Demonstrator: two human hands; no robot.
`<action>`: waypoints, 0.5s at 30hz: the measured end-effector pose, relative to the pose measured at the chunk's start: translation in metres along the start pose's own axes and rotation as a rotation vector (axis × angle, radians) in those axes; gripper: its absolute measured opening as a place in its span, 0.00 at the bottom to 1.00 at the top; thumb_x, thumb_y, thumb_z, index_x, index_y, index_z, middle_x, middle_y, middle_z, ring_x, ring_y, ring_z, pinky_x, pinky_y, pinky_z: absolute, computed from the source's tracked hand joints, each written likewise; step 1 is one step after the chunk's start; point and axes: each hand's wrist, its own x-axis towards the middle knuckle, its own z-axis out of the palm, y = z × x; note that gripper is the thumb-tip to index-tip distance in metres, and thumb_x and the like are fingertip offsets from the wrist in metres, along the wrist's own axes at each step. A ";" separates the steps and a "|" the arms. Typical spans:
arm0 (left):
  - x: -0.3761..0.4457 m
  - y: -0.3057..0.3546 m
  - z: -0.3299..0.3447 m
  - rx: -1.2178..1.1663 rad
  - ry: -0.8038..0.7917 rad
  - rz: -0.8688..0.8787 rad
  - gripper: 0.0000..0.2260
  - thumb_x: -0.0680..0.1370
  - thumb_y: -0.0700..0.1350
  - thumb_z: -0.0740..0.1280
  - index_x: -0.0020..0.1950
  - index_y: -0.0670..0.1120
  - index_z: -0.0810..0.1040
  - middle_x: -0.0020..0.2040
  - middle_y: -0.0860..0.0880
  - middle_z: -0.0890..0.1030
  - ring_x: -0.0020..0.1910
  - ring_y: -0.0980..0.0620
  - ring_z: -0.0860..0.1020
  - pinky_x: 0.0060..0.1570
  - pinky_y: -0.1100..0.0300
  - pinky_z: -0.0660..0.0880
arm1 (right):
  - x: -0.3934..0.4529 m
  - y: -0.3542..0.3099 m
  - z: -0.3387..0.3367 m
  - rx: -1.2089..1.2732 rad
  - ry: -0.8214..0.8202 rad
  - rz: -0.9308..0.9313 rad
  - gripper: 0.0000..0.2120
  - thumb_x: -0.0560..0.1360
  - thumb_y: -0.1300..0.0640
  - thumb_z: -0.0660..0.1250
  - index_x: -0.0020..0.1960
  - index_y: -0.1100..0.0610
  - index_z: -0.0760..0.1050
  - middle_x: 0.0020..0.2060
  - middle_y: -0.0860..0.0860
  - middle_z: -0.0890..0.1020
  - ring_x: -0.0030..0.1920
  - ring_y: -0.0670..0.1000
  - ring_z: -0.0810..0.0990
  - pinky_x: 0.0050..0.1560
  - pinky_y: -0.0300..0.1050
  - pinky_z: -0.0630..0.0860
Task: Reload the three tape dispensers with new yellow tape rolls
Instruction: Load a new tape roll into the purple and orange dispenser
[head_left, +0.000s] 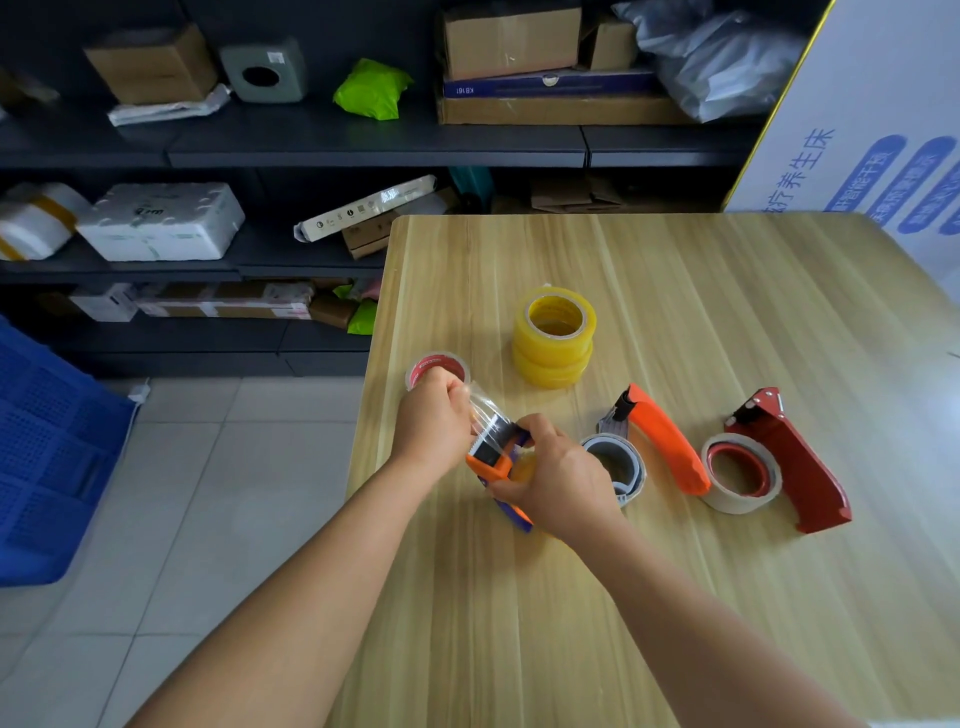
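Observation:
My right hand (558, 478) grips an orange-and-blue tape dispenser (496, 465) with a yellow roll inside it, near the table's left edge. My left hand (434, 415) pinches the loose end of clear tape (485, 415) stretched over the dispenser's front. Two yellow tape rolls (553, 338) stand stacked farther back. An orange dispenser (665, 441) with a grey core (615, 467) lies to the right. A red dispenser (789, 457) with a red-lined, nearly spent roll (740, 473) lies beyond it.
An empty red-lined tape core (439, 366) lies by the wooden table's (675, 597) left edge, behind my left hand. Dark shelves with boxes stand behind, a blue crate (47, 457) sits on the tiled floor at left, and a white printed board (872, 130) leans at right.

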 end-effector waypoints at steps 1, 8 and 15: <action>0.001 0.002 0.000 0.010 0.009 0.013 0.10 0.81 0.44 0.57 0.40 0.48 0.70 0.38 0.44 0.81 0.38 0.45 0.82 0.41 0.45 0.80 | 0.000 0.000 0.000 0.002 -0.006 -0.012 0.29 0.66 0.39 0.71 0.60 0.50 0.67 0.49 0.47 0.80 0.44 0.53 0.80 0.40 0.44 0.74; 0.006 0.009 -0.001 0.096 -0.013 0.137 0.09 0.82 0.43 0.56 0.45 0.44 0.71 0.35 0.50 0.77 0.37 0.48 0.79 0.38 0.53 0.76 | 0.002 0.002 -0.004 0.011 -0.040 -0.026 0.28 0.66 0.39 0.71 0.59 0.49 0.67 0.44 0.45 0.77 0.40 0.51 0.78 0.37 0.43 0.73; -0.008 -0.012 -0.008 -0.115 0.057 0.080 0.08 0.80 0.42 0.61 0.42 0.48 0.73 0.37 0.50 0.82 0.38 0.50 0.81 0.44 0.52 0.80 | 0.004 0.004 0.001 0.015 -0.012 -0.001 0.29 0.66 0.34 0.69 0.60 0.47 0.66 0.45 0.44 0.78 0.39 0.50 0.78 0.37 0.44 0.76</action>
